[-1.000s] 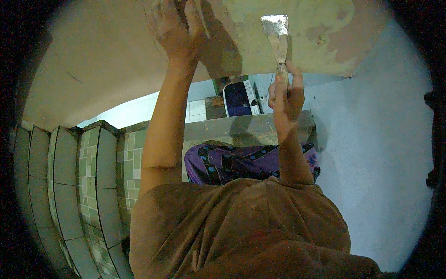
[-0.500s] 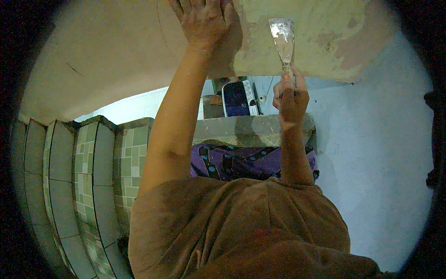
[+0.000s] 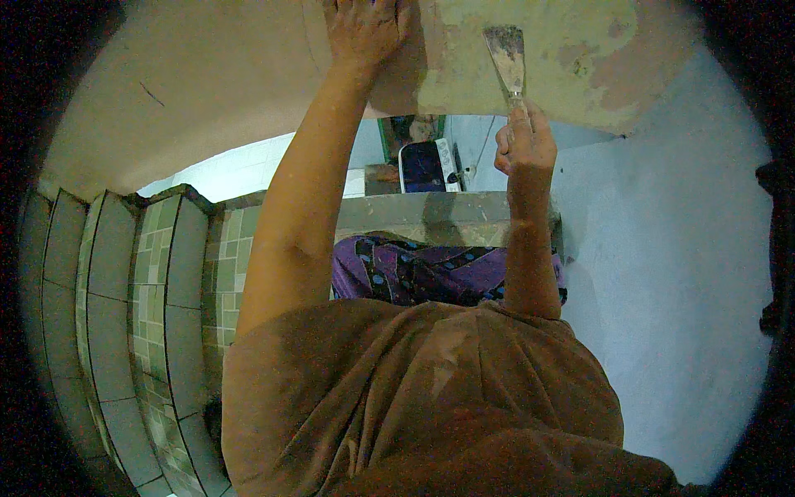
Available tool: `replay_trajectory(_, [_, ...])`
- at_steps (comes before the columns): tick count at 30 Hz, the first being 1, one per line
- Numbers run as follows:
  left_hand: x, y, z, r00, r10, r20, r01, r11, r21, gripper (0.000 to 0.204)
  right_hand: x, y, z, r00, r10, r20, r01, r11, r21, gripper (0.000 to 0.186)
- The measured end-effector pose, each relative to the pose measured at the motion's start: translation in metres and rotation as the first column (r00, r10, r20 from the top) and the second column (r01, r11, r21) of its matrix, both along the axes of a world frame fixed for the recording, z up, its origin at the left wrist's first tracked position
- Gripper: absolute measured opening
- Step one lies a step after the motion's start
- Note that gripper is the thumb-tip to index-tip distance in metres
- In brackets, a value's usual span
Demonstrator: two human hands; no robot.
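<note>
My right hand point(image 3: 527, 142) is closed around the handle of a putty knife point(image 3: 508, 62), its flared metal blade pointing up and away from me. The blade is smeared with pale residue and lies over the patchy wall surface point(image 3: 555, 74), where yellowish-green paint gives way to bare tan patches. Whether the blade edge touches the wall I cannot tell. Stretched far forward, my left hand point(image 3: 364, 31) rests flat against the tan part of the wall, left of the painted area. Its fingertips are cut off by the upper edge of the view.
Tiled steps point(image 3: 157, 306) run down the left side. A blue-white wall point(image 3: 654, 265) rises on the right. Past the wall's lower edge stands a white appliance with a dark lid point(image 3: 424, 168), behind a concrete ledge point(image 3: 373, 217). Purple patterned cloth point(image 3: 414, 269) covers my legs.
The putty knife has tilted, its blade turning from shiny to dark, with my right hand slightly further up. My left hand stays on the wall; the view has shifted a little.
</note>
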State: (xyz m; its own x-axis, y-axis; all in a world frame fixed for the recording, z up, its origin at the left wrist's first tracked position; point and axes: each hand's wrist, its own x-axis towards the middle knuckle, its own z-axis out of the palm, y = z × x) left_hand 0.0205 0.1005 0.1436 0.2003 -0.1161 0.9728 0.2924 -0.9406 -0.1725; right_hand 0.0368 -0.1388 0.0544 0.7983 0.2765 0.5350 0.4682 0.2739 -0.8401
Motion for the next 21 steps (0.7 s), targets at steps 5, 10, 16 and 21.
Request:
replay_trajectory(5, [-0.002, -0.003, -0.006, 1.000, 0.015, -0.018, -0.015, 1.000, 0.012, 0.060, -0.012, -0.014, 0.009, 0.940, 0.091, -0.329, -0.071, 0.995, 0.071, 0.036])
replay_trajectory(10, [-0.004, -0.011, -0.012, 0.998, -0.003, -0.065, 0.001, 0.999, -0.033, 0.059, -0.017, -0.024, 0.015, 0.942, 0.088, -0.323, -0.076, 0.996, 0.049, 0.035])
replay_trajectory(16, [-0.011, -0.018, -0.014, 0.993, -0.032, -0.110, 0.023, 0.996, -0.086, 0.062, -0.011, -0.022, 0.005, 0.927, 0.004, -0.375, -0.015, 1.000, -0.025, 0.037])
replay_trajectory(21, [-0.012, -0.019, -0.012, 0.990, -0.100, -0.099, 0.090, 0.991, -0.096, 0.068, 0.000, -0.015, -0.004, 0.955, -0.019, -0.295, 0.013, 1.000, -0.021, 0.039])
